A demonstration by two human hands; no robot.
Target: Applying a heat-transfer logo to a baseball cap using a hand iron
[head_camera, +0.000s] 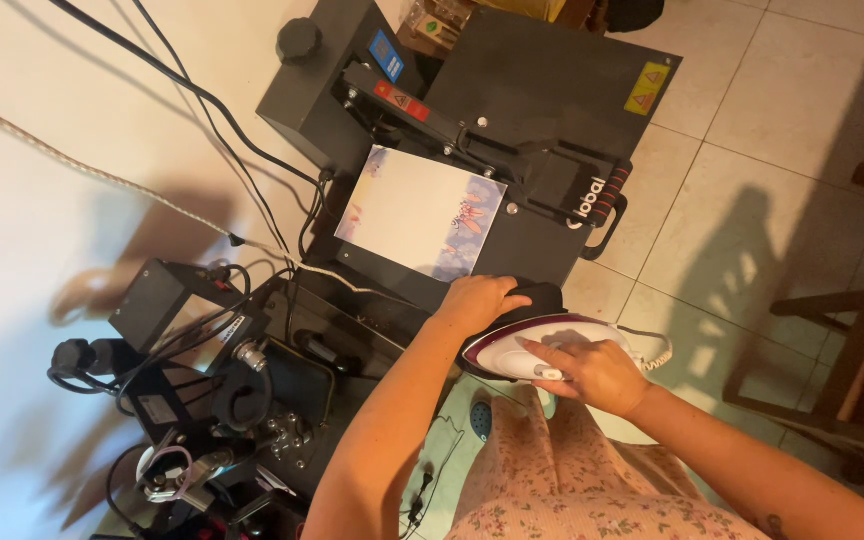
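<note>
A yellow triangular warning sticker [647,88] is seen far right on the heat press [512,90], red [401,101] and blue [386,55] labels far left. The iron [532,350] (near edge) is gripped by the right hand [592,372]; black cloth [537,297] is pinned flat by the left hand [477,300].

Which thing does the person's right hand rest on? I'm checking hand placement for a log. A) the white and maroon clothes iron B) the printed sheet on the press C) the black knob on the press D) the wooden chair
A: the right hand lies on top of the white and maroon clothes iron, fingers along its handle.
</note>
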